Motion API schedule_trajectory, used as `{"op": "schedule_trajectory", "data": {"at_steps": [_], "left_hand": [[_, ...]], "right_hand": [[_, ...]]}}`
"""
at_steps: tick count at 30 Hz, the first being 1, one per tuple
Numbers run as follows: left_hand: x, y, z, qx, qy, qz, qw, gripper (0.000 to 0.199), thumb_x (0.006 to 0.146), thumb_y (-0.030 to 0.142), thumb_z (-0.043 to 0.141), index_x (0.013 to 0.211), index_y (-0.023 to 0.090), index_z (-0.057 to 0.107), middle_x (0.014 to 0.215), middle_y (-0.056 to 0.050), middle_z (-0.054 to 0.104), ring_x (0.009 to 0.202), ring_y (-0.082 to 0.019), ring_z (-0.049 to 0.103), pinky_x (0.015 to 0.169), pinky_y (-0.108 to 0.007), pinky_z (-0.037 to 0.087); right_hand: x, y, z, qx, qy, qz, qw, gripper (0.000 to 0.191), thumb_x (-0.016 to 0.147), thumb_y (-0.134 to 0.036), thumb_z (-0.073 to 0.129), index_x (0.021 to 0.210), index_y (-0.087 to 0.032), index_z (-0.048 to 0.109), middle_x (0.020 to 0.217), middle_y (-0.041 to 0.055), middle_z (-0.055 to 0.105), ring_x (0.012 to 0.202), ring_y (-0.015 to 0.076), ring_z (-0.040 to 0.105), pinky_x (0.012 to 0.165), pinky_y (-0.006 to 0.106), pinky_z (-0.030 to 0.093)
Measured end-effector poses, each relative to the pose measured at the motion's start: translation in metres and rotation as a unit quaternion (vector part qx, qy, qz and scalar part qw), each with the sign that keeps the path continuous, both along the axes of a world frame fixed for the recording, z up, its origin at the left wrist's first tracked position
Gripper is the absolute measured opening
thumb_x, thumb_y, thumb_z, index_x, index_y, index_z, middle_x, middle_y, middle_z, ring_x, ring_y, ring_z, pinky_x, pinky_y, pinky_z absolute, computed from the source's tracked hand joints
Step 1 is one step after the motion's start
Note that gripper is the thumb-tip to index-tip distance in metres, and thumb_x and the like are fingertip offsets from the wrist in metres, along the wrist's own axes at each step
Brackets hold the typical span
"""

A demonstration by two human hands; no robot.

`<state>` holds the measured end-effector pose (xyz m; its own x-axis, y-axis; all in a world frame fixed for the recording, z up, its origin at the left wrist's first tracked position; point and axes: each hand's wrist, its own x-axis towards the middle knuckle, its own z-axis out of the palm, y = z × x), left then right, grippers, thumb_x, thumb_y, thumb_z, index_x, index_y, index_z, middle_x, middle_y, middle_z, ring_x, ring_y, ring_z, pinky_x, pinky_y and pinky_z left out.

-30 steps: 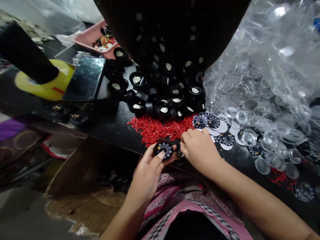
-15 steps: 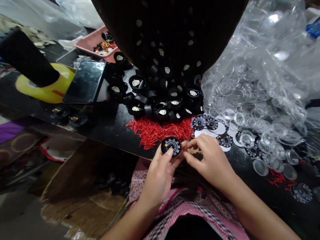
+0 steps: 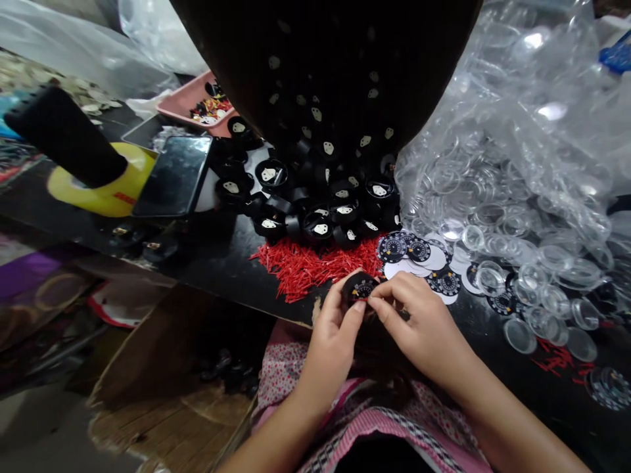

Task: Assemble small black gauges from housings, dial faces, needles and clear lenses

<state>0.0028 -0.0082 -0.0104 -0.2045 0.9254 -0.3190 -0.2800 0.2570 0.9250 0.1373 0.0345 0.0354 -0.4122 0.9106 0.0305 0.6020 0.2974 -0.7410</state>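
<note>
My left hand is closed round a small black gauge with a printed dial, tilted toward me, the thumb at its lower rim. Over the right side of the dial, my right hand pinches with thumb and forefinger. A thin red pointer shows at those fingertips against the dial; most of it is hidden. Just beyond my hands lies a heap of red pointers. Printed black dial discs and white ones overlap to the right of the heap.
Black round housings crowd behind the pointers, under a large dark container. Clear plastic covers spill from a plastic bag on the right. A phone, a yellow tape roll and a pink tray stand left.
The gauge has moved right and tilted in my left hand. My right fingertips have come from beside the gauge onto its dial. The camera view has shifted slightly.
</note>
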Motion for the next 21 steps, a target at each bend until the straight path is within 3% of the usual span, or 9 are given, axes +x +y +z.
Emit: {"op": "schedule_trajectory", "data": {"at_steps": [3,7,16,18,21], "left_hand": [[-0.003,-0.002,0.006,0.019,0.002,-0.042,0.999,0.029,0.093,0.033,0.059,0.122,0.031,0.060,0.121,0.000,0.065,0.111,-0.018,0.062,0.101,-0.033,0.046],[-0.007,-0.004,0.011,0.031,0.034,-0.053,0.998,0.025,0.092,0.031,0.060,0.117,0.029,0.060,0.108,0.001,0.066,0.106,-0.016,0.062,0.095,-0.028,0.048],[-0.012,-0.009,0.007,0.050,0.195,-0.046,0.978,0.025,0.090,0.024,0.061,0.113,0.032,0.064,0.105,0.003,0.068,0.102,-0.017,0.063,0.092,-0.029,0.047],[-0.013,-0.007,0.009,0.038,0.172,-0.058,0.983,0.025,0.090,0.024,0.062,0.113,0.032,0.065,0.106,0.003,0.069,0.102,-0.016,0.064,0.093,-0.028,0.048],[-0.016,-0.002,0.011,-0.010,0.029,-0.099,0.995,0.025,0.091,0.028,0.061,0.115,0.030,0.066,0.116,0.001,0.070,0.108,-0.018,0.065,0.098,-0.031,0.049]], "right_hand": [[0.001,0.000,0.001,-0.010,0.004,0.001,1.000,0.013,0.095,-0.021,0.055,0.082,-0.019,0.059,0.080,0.0005,0.057,0.078,0.0172,0.051,0.076,0.035,0.034],[0.001,-0.002,0.003,-0.024,0.022,-0.003,0.999,0.015,0.095,-0.020,0.054,0.080,-0.019,0.057,0.080,-0.0001,0.056,0.076,0.0161,0.051,0.074,0.033,0.035],[-0.003,-0.011,0.001,-0.017,0.020,-0.015,1.000,0.022,0.092,-0.016,0.054,0.072,-0.020,0.047,0.075,-0.0003,0.056,0.073,0.0155,0.051,0.069,0.030,0.036],[-0.003,-0.009,0.000,-0.023,0.010,-0.017,1.000,0.025,0.091,-0.017,0.055,0.068,-0.020,0.045,0.069,-0.0016,0.053,0.068,0.0147,0.049,0.066,0.029,0.035],[0.001,-0.005,0.002,-0.022,0.004,-0.003,1.000,0.027,0.089,-0.019,0.057,0.064,-0.020,0.046,0.065,-0.0025,0.051,0.063,0.0135,0.048,0.063,0.029,0.034]]}}
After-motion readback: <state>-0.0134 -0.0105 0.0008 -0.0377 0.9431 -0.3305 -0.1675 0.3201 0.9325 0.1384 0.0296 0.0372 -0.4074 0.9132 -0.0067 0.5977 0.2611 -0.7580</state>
